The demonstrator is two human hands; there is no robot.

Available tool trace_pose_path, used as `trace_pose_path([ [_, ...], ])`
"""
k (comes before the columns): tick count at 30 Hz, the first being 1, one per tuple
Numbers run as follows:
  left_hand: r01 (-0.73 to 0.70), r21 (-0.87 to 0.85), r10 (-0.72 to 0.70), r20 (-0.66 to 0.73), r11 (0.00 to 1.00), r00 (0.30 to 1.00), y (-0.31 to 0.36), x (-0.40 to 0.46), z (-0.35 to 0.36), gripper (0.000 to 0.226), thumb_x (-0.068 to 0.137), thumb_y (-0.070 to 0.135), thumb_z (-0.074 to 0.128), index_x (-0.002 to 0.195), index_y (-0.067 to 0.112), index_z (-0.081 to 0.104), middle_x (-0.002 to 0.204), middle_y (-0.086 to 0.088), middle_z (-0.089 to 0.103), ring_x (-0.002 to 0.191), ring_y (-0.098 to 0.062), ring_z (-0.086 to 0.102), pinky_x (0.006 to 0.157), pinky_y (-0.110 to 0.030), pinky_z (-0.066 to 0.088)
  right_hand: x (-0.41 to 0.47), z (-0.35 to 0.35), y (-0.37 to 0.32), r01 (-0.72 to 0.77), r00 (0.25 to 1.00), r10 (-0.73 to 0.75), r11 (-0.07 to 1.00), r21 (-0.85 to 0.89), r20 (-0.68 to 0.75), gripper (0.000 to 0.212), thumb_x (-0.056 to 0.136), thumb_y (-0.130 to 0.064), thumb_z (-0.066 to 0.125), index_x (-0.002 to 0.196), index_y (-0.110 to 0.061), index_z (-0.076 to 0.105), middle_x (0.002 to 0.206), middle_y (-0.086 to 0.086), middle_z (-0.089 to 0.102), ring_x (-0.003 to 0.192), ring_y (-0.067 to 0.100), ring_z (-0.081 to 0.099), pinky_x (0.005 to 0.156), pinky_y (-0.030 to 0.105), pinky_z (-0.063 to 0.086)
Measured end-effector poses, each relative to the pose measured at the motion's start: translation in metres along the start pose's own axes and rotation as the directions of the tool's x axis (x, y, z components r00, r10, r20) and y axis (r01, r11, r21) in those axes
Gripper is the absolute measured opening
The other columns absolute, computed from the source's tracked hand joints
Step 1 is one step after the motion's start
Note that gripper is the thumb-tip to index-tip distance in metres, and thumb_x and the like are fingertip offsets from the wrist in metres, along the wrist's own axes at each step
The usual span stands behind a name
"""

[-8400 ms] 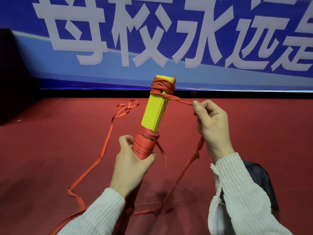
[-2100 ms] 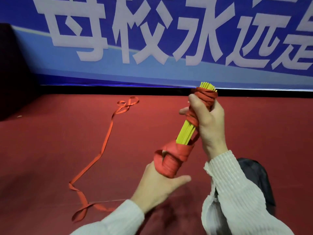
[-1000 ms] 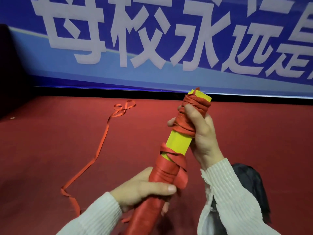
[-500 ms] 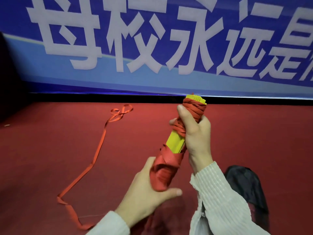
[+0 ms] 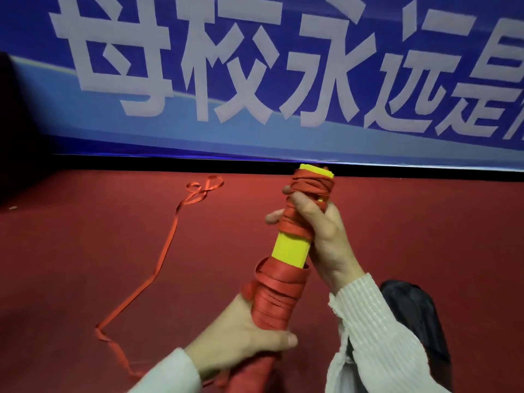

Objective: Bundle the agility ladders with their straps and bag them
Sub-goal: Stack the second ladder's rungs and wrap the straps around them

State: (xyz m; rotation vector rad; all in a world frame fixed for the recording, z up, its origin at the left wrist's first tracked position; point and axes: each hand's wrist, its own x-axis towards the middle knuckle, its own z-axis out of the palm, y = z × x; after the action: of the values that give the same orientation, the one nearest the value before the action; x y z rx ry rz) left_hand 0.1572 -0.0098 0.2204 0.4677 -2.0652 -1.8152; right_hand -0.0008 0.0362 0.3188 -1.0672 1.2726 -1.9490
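Both hands grip one ladder bundle (image 5: 290,249), a stack of yellow slats held nearly upright, leaning a little to the right, above the red floor (image 5: 85,265). Left hand (image 5: 243,338) wraps the lower end, thumb lying across the front of the red strap (image 5: 279,296) wound thick there; its fingers curl behind, out of sight. Right hand (image 5: 320,231) closes round the upper half from the right, thumb pressed on the strap turns near the top and fingertips showing at the left edge of the bundle. Between the two wound sections a short band of bare yellow shows, and the yellow slat ends stick out above the top wrap.

From beneath the left hand, red strap hangs down toward the bottom edge of the view. A loose tail (image 5: 167,251) of the same strap lies on the floor to the left, running away from the person and ending in a small loop (image 5: 204,188) near the far edge. Both arms wear white ribbed sleeves. A dark bag (image 5: 411,313) lies on the floor just behind the right sleeve (image 5: 377,341). A blue banner (image 5: 170,131) with large white characters fills the background.
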Motion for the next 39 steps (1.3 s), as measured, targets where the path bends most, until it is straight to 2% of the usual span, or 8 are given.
trace_pose_path([
  [7,0.049,0.123,-0.023,-0.207,0.991,0.978,-0.004,0.002,0.001,0.055,0.060,0.041,0.097,0.102,0.020,0.068,0.091,0.005,0.074,0.080,-0.015,0.067,0.077,-0.034,0.056,0.003,0.005,0.006,0.106,0.968,-0.137,0.983,-0.151,-0.210,0.028,0.089,-0.031,0.075,0.090,-0.005,0.067,0.075,0.021,0.075,0.064,0.019,0.072,0.062,0.027,0.054],
  [12,0.252,-0.468,-0.088,0.344,0.847,0.935,0.011,-0.011,-0.006,0.042,0.073,0.024,0.084,0.107,0.009,0.065,0.078,-0.017,0.056,0.060,-0.023,0.062,0.059,-0.029,0.054,-0.002,0.013,0.001,0.036,0.999,-0.038,0.997,0.066,0.021,0.036,0.076,-0.051,0.069,0.090,-0.018,0.071,0.067,0.016,0.070,0.059,0.018,0.064,0.060,0.023,0.049],
  [17,-0.001,0.064,0.010,-0.134,0.998,0.991,0.002,-0.002,0.007,0.045,0.074,0.020,0.093,0.113,0.028,0.072,0.100,0.013,0.077,0.081,-0.005,0.067,0.078,-0.023,0.050,0.001,0.008,0.009,0.114,0.968,-0.138,0.986,-0.123,-0.211,0.036,0.082,-0.039,0.075,0.090,-0.005,0.065,0.070,0.017,0.068,0.058,0.017,0.065,0.056,0.025,0.051],
  [22,0.190,-0.340,-0.107,0.248,0.921,0.963,0.015,-0.010,-0.013,0.032,0.074,0.010,0.079,0.105,0.006,0.069,0.077,-0.015,0.062,0.061,-0.023,0.064,0.061,-0.031,0.056,-0.006,0.012,-0.001,-0.022,0.996,0.015,0.997,0.079,0.088,0.033,0.073,-0.048,0.079,0.088,-0.019,0.074,0.074,0.018,0.073,0.059,0.018,0.066,0.056,0.026,0.051],
  [27,0.006,-0.075,-0.018,-0.162,0.997,0.987,0.007,-0.005,0.010,0.035,0.069,0.020,0.090,0.095,0.011,0.069,0.080,-0.003,0.073,0.068,-0.015,0.065,0.069,-0.033,0.055,-0.001,0.012,0.004,0.046,0.991,-0.056,0.996,-0.079,-0.122,0.019,0.089,-0.029,0.074,0.089,-0.011,0.067,0.077,0.025,0.073,0.064,0.021,0.070,0.064,0.033,0.053],
  [31,0.166,-0.391,-0.063,0.264,0.905,0.963,0.027,-0.019,0.006,0.016,0.067,0.017,0.081,0.079,0.028,0.076,0.064,-0.010,0.063,0.051,-0.018,0.063,0.057,-0.029,0.055,-0.010,0.009,-0.005,-0.042,0.989,0.013,0.980,0.197,0.145,0.055,0.072,-0.055,0.080,0.105,-0.013,0.066,0.075,0.016,0.072,0.057,0.014,0.063,0.056,0.022,0.047],
  [36,-0.019,0.031,0.025,-0.184,0.999,0.983,0.014,-0.003,0.006,0.045,0.066,0.036,0.095,0.100,0.027,0.067,0.085,0.012,0.068,0.076,-0.008,0.065,0.073,-0.035,0.057,-0.001,0.010,0.003,0.071,0.976,-0.089,0.993,-0.098,-0.198,0.026,0.085,-0.040,0.069,0.076,-0.016,0.068,0.066,0.016,0.071,0.056,0.018,0.063,0.059,0.027,0.049],
  [39,0.041,-0.099,-0.049,-0.080,0.994,0.996,0.008,-0.009,0.002,0.038,0.064,0.030,0.094,0.095,0.024,0.073,0.082,0.006,0.067,0.069,-0.011,0.062,0.070,-0.031,0.053,-0.010,0.010,0.004,0.090,0.996,-0.090,0.996,-0.029,0.019,0.030,0.086,-0.036,0.068,0.095,-0.008,0.064,0.070,0.017,0.072,0.059,0.018,0.067,0.058,0.025,0.052],
])
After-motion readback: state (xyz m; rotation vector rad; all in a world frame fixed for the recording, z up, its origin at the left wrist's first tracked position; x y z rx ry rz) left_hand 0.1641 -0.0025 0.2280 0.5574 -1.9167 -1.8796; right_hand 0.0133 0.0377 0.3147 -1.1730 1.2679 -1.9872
